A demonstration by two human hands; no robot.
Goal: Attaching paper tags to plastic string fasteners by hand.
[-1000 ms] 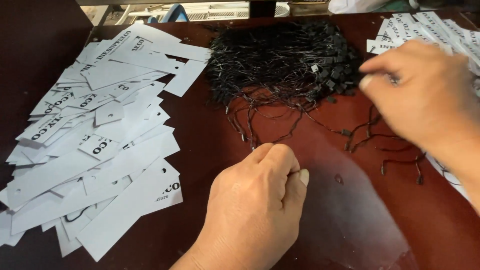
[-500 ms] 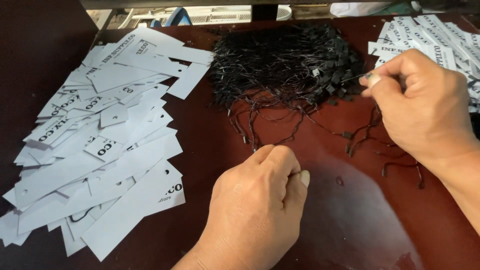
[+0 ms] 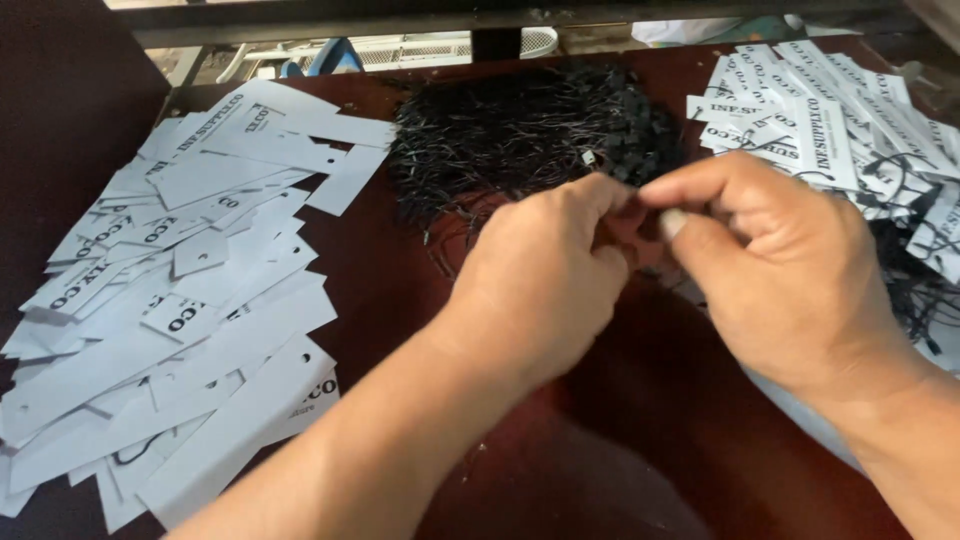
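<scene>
My left hand [image 3: 545, 280] and my right hand [image 3: 775, 255] meet fingertip to fingertip over the dark red-brown table [image 3: 620, 450]. They sit just in front of a heap of thin black string fasteners [image 3: 520, 130]. Both hands are pinched shut on a black string at the point where they touch. The fingers hide most of the string. A few loose strings trail out from under my left hand.
A wide spread of white paper tags [image 3: 200, 300] covers the table's left side. A second pile of white tags [image 3: 820, 110], some with black strings attached [image 3: 920, 290], lies at the right. A dark rail and a white basket stand beyond the far edge.
My left hand rose from the table's front and moved up to the right hand. My right hand came left and toward me from the pile, and the two now pinch together.
</scene>
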